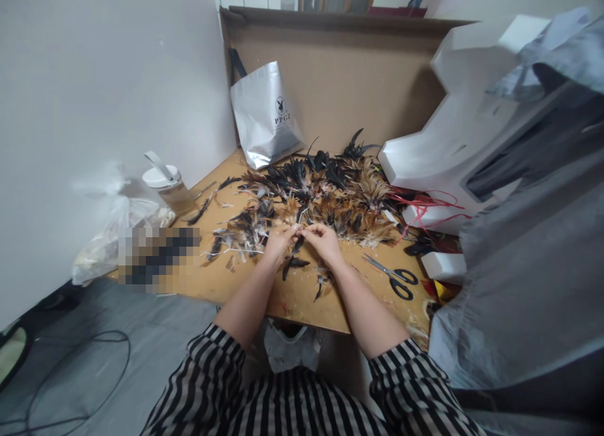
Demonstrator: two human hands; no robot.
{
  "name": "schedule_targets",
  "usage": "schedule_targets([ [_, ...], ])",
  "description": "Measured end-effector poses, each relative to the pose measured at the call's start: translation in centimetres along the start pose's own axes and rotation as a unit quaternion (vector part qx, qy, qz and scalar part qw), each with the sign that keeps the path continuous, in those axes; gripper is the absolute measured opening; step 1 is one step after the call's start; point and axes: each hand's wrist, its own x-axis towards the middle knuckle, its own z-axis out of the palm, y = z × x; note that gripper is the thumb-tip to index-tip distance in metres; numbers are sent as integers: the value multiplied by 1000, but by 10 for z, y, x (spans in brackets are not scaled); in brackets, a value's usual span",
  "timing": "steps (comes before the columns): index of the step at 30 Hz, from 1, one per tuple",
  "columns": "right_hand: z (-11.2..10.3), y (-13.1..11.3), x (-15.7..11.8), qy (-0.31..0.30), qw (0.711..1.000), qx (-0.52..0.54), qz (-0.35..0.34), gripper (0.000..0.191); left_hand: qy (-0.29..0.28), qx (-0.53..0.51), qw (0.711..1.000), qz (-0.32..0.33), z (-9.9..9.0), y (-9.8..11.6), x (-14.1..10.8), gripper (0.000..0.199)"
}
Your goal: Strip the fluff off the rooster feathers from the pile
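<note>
My left hand (282,240) and my right hand (323,240) meet over the table, thumbs and fingers closed in a pinch with the tips nearly touching. Between them is what looks like a dark feather, mostly covered by the fingertips, and a thin white strand (304,212) sticks up just beyond. Under and below the hands lie loose dark feathers (296,262). Bunches of brown feathers (337,214) spread right behind the fingers, with black feathers (287,177) farther back. Black-handled scissors (392,276) lie open to the right of my right forearm.
A silver bag (264,115) leans against the cardboard panel (349,77). At left stand a lidded drink bottle (170,190) and a plastic bag (101,241). Red strings (434,203) and white foam pieces (415,121) border the right side. The table's front edge (306,323) is near me.
</note>
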Motion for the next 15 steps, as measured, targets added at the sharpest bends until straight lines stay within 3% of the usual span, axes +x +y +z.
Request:
schedule_targets([
  [6, 8, 2, -2, -7, 999, -41, -15, 22, 34, 34, 998, 38, 0, -10, 3, 27],
  [15, 3, 3, 1, -31, 997, 65, 32, 19, 22, 23, 999, 43, 3, -7, 2, 26],
])
